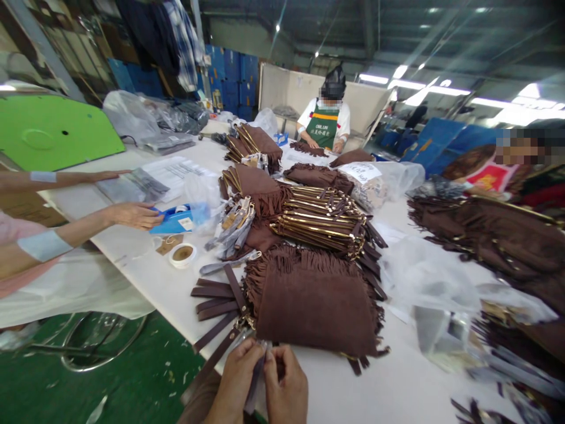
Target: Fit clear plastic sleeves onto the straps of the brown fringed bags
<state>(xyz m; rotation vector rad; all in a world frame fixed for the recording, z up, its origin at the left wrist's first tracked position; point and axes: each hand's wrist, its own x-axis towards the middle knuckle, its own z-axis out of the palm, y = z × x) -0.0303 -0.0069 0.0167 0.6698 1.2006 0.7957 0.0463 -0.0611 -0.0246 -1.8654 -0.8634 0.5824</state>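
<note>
At the near table edge, my left hand (pixel 242 377) and my right hand (pixel 286 383) are close together, fingers pinched on a narrow grey strap (pixel 255 383) that hangs down between them. Just beyond them lies a brown fringed bag (pixel 315 300), flat on a stack. Brown strips (pixel 216 294) with metal fittings fan out to its left. Behind it is a pile of brown bags with gold zippers (pixel 322 218). A bundle of grey straps with metal clasps (pixel 233 227) lies left of that pile.
At left, a co-worker's hand touches a blue tape dispenser (pixel 176 219) near a tape roll (pixel 182 255). A person in a green apron (pixel 324 125) works across the white table (pixel 145 271). Clear plastic bags (pixel 424 271) and more brown bags (pixel 489 247) lie at right.
</note>
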